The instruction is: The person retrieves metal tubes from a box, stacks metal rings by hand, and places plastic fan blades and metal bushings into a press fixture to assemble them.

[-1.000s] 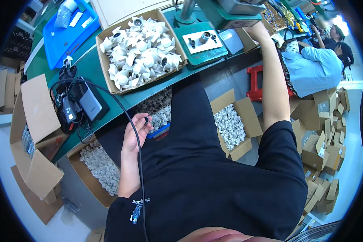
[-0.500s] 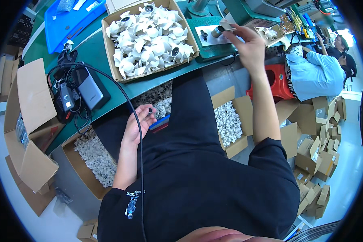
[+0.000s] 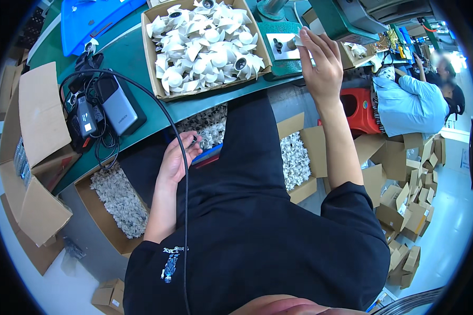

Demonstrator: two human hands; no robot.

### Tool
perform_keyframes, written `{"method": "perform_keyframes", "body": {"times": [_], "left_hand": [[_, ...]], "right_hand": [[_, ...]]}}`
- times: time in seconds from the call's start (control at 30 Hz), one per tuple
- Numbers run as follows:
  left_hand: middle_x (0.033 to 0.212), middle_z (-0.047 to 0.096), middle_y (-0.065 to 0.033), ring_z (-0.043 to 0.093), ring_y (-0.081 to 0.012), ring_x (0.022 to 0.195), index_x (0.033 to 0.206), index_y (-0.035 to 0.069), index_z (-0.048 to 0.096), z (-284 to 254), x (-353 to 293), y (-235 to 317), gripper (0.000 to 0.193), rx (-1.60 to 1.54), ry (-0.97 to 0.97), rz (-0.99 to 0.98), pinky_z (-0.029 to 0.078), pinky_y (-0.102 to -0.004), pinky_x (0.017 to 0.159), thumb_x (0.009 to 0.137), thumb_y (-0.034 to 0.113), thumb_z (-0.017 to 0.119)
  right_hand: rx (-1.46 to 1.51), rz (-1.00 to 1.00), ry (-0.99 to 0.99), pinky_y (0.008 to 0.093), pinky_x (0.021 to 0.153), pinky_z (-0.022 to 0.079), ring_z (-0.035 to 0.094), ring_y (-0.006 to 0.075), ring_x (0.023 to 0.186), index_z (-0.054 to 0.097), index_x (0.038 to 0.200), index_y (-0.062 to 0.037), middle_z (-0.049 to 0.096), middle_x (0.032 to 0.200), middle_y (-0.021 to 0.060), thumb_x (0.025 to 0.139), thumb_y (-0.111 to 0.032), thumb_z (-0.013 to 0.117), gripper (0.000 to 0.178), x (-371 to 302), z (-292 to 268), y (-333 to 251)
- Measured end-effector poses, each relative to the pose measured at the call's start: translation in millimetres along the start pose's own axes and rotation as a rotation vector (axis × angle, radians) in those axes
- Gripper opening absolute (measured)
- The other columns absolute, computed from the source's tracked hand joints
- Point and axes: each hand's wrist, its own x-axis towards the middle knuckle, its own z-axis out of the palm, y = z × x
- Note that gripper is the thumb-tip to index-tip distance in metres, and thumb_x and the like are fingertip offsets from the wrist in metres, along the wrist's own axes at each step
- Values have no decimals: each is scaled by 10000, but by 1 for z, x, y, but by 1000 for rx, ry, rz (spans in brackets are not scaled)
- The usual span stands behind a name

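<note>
My right hand (image 3: 323, 73) reaches to the press at the bench's far side. Its fingertips pinch a white bladed part (image 3: 298, 40), mostly hidden by the fingers, at the right end of the fixture's white plate (image 3: 272, 39). A dark bolt (image 3: 278, 46) stands on that plate. Low over my lap, near the bench edge, my left hand (image 3: 174, 161) is closed on a small dark ring-shaped part (image 3: 194, 139) between thumb and fingers. A black cable (image 3: 168, 126) passes in front of that hand.
A carton (image 3: 153, 63) heaped with white fan impellers stands on the green bench, left of the press (image 3: 347, 23). Further left are a power bank (image 3: 120, 113) and a blue tray (image 3: 84, 34). Cartons of small parts (image 3: 118, 202) flank my legs. A person (image 3: 410, 102) sits at right by a red stool (image 3: 360, 110).
My right hand's fingers have straightened, and the white part has shifted slightly, now hiding more of the fixture's metal cylinder. The left hand keeps its hold. The whole view has shifted a little.
</note>
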Motion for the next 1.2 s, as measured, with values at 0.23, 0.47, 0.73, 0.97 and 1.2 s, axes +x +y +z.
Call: {"method": "perform_keyframes", "body": {"times": [0.23,0.47,0.73,0.97,1.2], "left_hand": [[1056,628,-142,620,-163,871,1152,-10,568,-2,7,-1,275,11,-6,-7,534,-326,824,939,152,631],[1050,634,-124,629,-134,852,1148,6,586,3,4,-6,242,40,-26,-6,542,-288,805,946,136,618],[1048,630,-144,621,-175,865,1131,-4,572,-2,-4,-5,239,44,1,10,539,-328,814,948,144,614],[1048,628,-146,611,-166,847,1143,-10,569,3,1,-5,254,44,40,-9,532,-312,780,938,131,621],[948,616,-85,584,-149,794,1164,-19,565,-6,0,-4,273,-7,9,-8,500,-260,731,924,102,617]], "right_hand": [[-95,-82,-20,357,863,519,627,273,952,669,1140,-42,697,1098,74,787,-26,714,356,-1,0,-3],[-150,-103,-42,363,867,519,628,272,993,657,1176,-52,699,1089,80,787,-34,710,393,2,-11,-11],[181,281,55,354,824,526,652,258,952,696,1050,0,708,1011,95,802,-117,702,275,-7,-22,21],[50,704,-236,443,729,493,637,394,843,668,831,-20,677,900,194,875,-118,521,183,-11,61,87],[-33,118,-294,425,772,479,635,334,893,660,903,-30,664,950,177,876,-130,558,145,-28,54,99]]}}
